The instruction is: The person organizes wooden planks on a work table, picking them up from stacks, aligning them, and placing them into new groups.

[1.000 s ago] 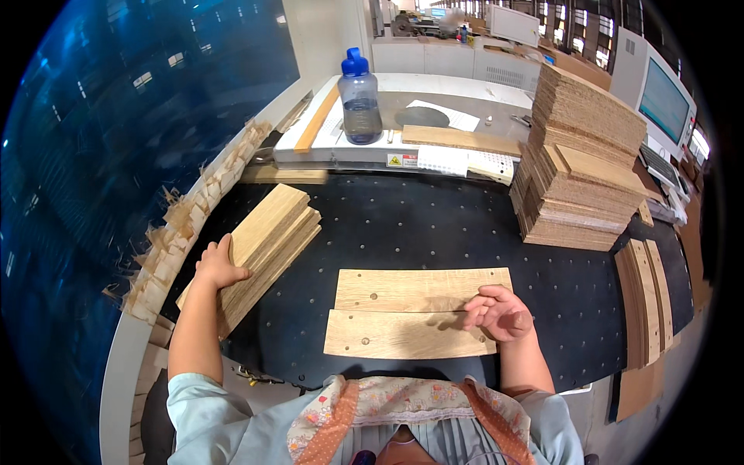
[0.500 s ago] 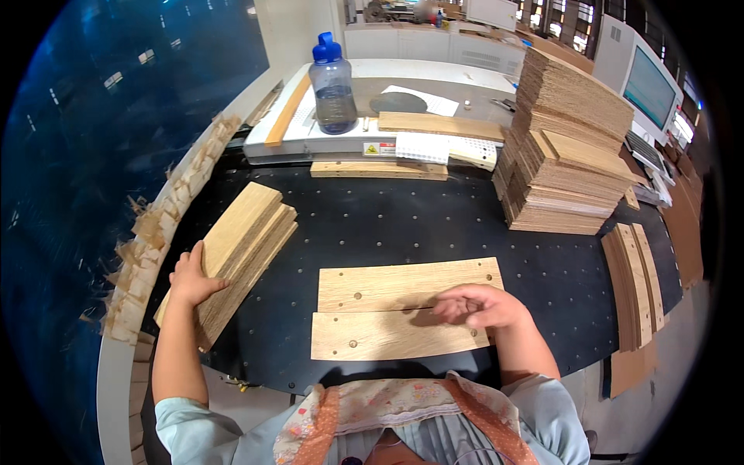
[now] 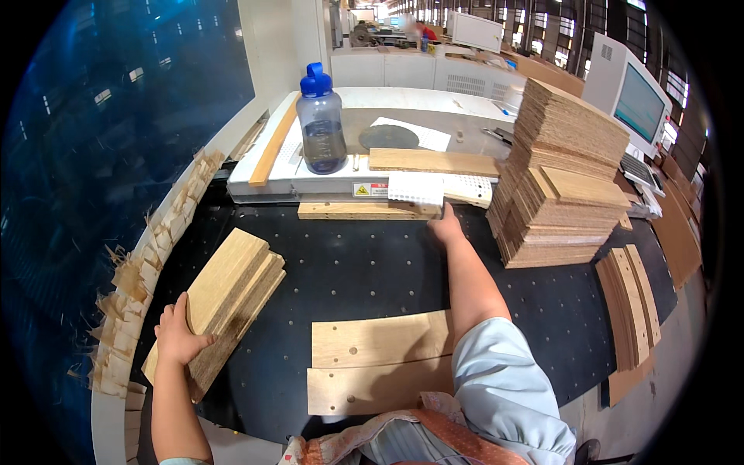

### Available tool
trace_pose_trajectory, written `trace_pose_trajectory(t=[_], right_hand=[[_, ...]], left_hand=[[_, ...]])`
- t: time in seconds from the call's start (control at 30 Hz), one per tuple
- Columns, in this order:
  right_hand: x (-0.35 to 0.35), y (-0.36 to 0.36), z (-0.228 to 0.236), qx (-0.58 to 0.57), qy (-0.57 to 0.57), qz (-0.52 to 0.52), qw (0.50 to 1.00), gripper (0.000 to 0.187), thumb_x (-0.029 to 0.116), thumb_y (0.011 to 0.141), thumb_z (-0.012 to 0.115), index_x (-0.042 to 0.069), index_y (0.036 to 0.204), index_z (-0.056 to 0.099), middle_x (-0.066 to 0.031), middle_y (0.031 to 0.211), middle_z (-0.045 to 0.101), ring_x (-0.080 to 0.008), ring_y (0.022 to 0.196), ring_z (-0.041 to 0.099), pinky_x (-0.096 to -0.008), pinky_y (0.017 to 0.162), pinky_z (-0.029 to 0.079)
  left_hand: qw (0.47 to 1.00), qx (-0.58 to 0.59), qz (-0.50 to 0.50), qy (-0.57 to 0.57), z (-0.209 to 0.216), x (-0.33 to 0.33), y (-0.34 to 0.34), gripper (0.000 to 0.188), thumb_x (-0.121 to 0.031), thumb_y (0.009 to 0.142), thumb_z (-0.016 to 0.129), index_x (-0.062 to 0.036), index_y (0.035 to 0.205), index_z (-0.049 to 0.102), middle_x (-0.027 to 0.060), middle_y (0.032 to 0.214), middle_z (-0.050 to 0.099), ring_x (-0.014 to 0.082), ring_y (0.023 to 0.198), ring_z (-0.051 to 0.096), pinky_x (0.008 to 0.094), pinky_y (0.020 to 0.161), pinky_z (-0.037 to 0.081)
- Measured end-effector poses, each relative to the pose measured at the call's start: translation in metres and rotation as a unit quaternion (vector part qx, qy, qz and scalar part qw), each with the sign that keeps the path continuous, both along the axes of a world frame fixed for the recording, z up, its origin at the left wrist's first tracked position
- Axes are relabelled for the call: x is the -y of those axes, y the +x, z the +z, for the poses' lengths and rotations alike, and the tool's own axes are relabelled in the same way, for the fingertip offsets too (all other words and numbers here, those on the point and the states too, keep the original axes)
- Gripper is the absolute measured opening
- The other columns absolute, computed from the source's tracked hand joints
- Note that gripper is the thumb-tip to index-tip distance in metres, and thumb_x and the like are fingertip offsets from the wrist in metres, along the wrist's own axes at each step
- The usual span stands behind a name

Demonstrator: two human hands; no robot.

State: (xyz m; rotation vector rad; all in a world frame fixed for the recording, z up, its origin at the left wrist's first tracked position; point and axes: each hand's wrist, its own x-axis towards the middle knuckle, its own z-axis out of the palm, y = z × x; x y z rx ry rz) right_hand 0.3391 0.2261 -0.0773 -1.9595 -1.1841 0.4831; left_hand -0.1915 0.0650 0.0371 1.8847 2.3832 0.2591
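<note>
My left hand (image 3: 178, 341) lies with spread fingers on a stack of light wooden boards (image 3: 232, 267) at the left; its thumb crosses the top board. My right arm is stretched forward. At the right end of a narrow drilled board (image 3: 349, 211), my right hand (image 3: 446, 226) has its index finger extended over the edge of a white perforated sheet (image 3: 416, 188); its other fingers are partly hidden. Whether it touches the board I cannot tell. Two drilled wooden boards (image 3: 372, 337) lie side by side in front of me, their right ends covered by my sleeve.
The black table (image 3: 372, 267) is dotted with small studs. A tall stack of boards (image 3: 562, 194) stands at the right, with more drilled boards (image 3: 632, 302) near the right edge. Beyond are a blue-capped water bottle (image 3: 322, 128) and a monitor (image 3: 643, 93). Splintered wood (image 3: 139, 271) lines the left edge.
My right hand has moved from above the two near boards to the far narrow board. My left hand stays on its stack. The view has tilted up slightly.
</note>
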Motion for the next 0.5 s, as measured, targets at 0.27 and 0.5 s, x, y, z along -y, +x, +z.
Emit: trace_pose_trajectory(t=[0.27,0.5], right_hand=[[0.043,-0.003,-0.024,-0.086,-0.021,0.195,0.977,0.071,0.017,0.069,0.067,0.000,0.131,0.036,-0.0247,0.123,0.049,-0.0366,0.115,0.047,-0.0364,0.098,0.038],[0.033,-0.101,0.048,0.332,-0.036,0.249,0.909,0.087,0.037,0.064,0.073,0.009,0.135,0.032,-0.0170,0.134,0.039,-0.0326,0.126,0.035,-0.0506,0.100,0.031]], left_hand=[[1.000,-0.007,-0.012,0.005,-0.003,-0.001,0.001,0.105,-0.028,0.041,0.079,-0.0131,0.135,0.035,0.0121,0.112,0.047,0.0301,0.109,0.044,0.0432,0.094,0.033],[1.000,-0.005,-0.016,0.010,-0.002,0.002,-0.002,0.104,-0.029,0.042,0.078,-0.0109,0.134,0.036,0.0125,0.112,0.047,0.0306,0.108,0.044,0.0433,0.092,0.033]])
